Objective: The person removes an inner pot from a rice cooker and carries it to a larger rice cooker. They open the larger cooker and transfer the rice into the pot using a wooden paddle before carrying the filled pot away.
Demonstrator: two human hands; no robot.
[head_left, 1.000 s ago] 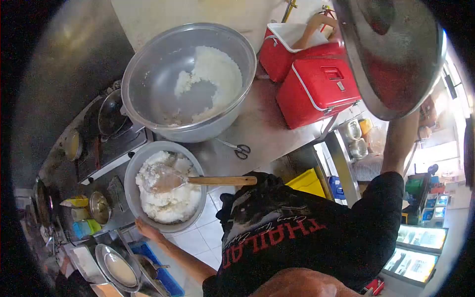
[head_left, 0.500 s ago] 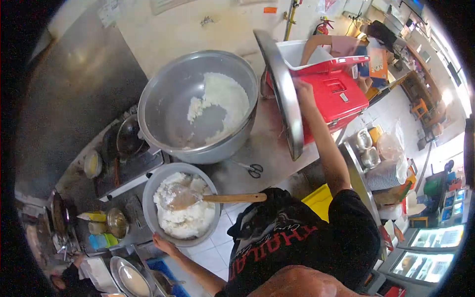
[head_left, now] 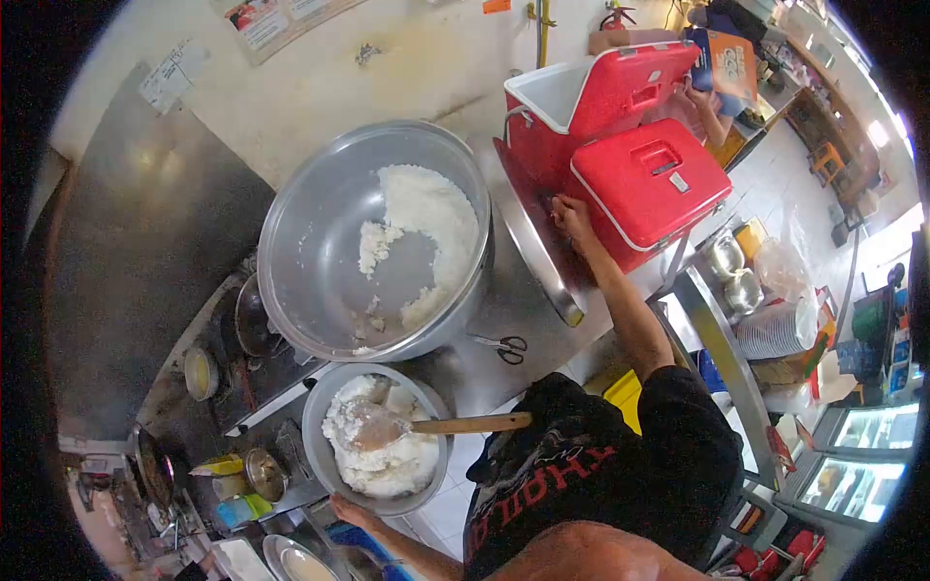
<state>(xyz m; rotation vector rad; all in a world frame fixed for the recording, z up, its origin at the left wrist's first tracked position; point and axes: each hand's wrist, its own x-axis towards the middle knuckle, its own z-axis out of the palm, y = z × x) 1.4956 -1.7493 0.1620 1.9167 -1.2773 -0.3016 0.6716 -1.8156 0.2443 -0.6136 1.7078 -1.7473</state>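
Note:
My left hand is closed on the near rim of a grey bowl. White rice fills this bowl, and a wooden-handled paddle lies across it with its blade in the rice. My right hand grips a large metal pot lid from its outer side, fingers partly hidden. The lid is tilted on edge at the right of a big metal pot. Inside that pot, rice covers the right part of the bottom.
Two red coolers stand at the back right, one open and one closed. Scissors lie on the metal counter near the pot. A person's arm shows behind the coolers. Stacked containers stand at the right.
My right hand has lowered the lid towards the counter, beside the coolers. The other person's arm is out of the open cooler. My left hand stays at the bowl while the view shifts.

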